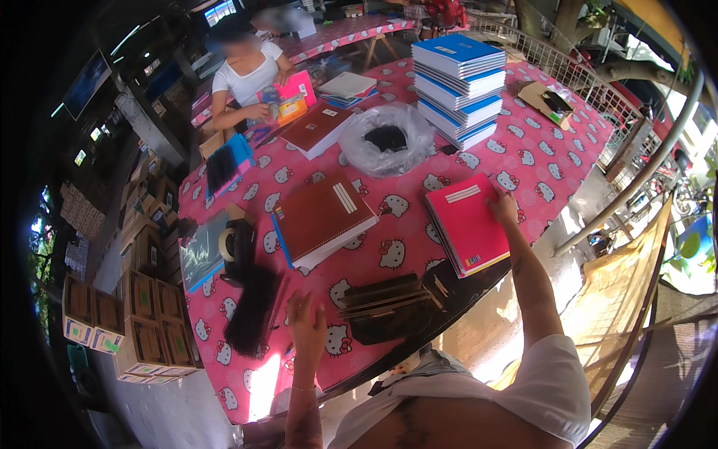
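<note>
Two bare hands were out over the table [393,254], the one with the pink patterned cover. The right hand [504,205] had its fingers laid on the far right corner of a hot-pink spiral notebook [465,223] — couldn't tell if they were pinching it or just touching. That notebook lay at the right part of the table's near edge, with more notebook edges showing under its cover. The left hand [307,328] was empty, fingers apart and loosely bent, above the near edge, just beside a black bundle [253,314].

Between the hands, along that same near edge, sat some dark flat pieces [390,307], too murky to name. A brown notebook stack [323,217] lay farther in, left of the pink one, and a tape dispenser [239,248] was over toward the left edge. Past those came a puffy ring of clear plastic [359,153] and a tall blue-and-white notebook stack [458,93] near the far edge. At the far left corner, a co-worker in a white top [258,73] was handling a pink item [298,88].
</note>
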### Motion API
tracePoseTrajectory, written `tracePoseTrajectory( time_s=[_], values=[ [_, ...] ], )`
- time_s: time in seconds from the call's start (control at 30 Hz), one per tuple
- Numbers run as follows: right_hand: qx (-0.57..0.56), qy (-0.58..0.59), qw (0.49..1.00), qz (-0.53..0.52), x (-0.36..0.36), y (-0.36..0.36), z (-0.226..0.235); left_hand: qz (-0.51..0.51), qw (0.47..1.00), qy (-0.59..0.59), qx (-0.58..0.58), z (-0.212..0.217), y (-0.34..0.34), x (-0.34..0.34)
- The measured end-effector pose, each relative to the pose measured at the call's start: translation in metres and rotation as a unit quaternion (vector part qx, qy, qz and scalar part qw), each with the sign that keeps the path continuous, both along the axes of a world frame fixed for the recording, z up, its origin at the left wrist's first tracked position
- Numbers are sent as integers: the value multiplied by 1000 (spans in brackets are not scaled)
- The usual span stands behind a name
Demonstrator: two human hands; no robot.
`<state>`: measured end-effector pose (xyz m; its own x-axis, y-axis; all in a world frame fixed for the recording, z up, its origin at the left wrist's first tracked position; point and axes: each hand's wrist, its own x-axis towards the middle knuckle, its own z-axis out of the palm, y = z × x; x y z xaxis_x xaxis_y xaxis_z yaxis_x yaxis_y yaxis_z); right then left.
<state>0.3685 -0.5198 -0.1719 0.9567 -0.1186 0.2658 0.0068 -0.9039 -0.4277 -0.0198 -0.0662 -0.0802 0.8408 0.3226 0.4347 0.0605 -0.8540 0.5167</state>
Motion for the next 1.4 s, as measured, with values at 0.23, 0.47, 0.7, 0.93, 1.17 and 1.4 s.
tracePoseTrajectory(
  time_s=[0.23, 0.47, 0.7, 0.93, 1.17, 1.4],
  values=[
    [39, 72, 996, 40, 6, -24, -10, -58, 995, -4, 76, 8, 4, 89],
    [105, -132, 979, 119, -21, 20, 32, -103, 977, -26, 185, -52, 56, 175],
    [226, -16, 919, 324, -115, 98, 59, -91, 993, -2, 80, 8, 60, 177],
    [425, -9, 820, 383, -169, 147, 129, -254, 961, -43, 97, 190, -42, 137],
    [576, 127, 710, 385, -238, 124, 73, -326, 930, -6, 171, 184, -83, 92],
    [575, 111, 737, 337, -257, 145, 49, -344, 907, -43, 240, 186, -94, 69]
  ],
)
